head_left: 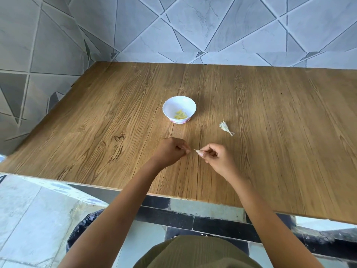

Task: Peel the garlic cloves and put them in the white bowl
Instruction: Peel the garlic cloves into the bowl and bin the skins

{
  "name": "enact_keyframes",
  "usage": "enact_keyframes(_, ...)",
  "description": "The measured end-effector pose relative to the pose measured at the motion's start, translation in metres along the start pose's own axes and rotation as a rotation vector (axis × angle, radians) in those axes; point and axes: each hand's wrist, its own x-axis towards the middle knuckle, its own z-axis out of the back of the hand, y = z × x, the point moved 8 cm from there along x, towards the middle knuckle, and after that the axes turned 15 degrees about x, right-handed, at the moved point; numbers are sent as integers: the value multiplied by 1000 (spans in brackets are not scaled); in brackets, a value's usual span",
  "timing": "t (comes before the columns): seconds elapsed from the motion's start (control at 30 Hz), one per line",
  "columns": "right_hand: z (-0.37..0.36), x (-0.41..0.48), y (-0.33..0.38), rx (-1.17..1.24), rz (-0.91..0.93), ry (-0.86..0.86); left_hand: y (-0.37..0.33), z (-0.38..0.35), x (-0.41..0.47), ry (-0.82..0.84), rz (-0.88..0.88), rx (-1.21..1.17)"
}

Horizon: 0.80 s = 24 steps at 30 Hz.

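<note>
Holds left hand over the brown wood-grain table, fingers curled, thumb to forefinger, probably for pulling skin; cannot tell if pinching any. Beyond, has yellowish peeled cloves in the small scalloped white bowl. Pinches a small pale garlic clove in right hand, tip leftward for stripping. Farther right, leaves a papery white garlic remnant within reach.
</note>
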Motion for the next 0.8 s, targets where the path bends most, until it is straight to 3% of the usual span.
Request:
enact_keyframes(0.2, 2, 2, -4, 22, -19, -39, -17, 2, -1, -3, -76, 167)
enact_keyframes(0.4, -1, -1, -7, 222, -105, -44, -7, 18, -4, -194, 115, 158)
enact_keyframes(0.63, -2, -2, -8, 359, -160, -51, -7, 11, 1, -76, 57, 287)
enact_keyframes(0.8, -4, -2, -7, 382, -162, -56, -16, 14, 0, -123, -17, -36)
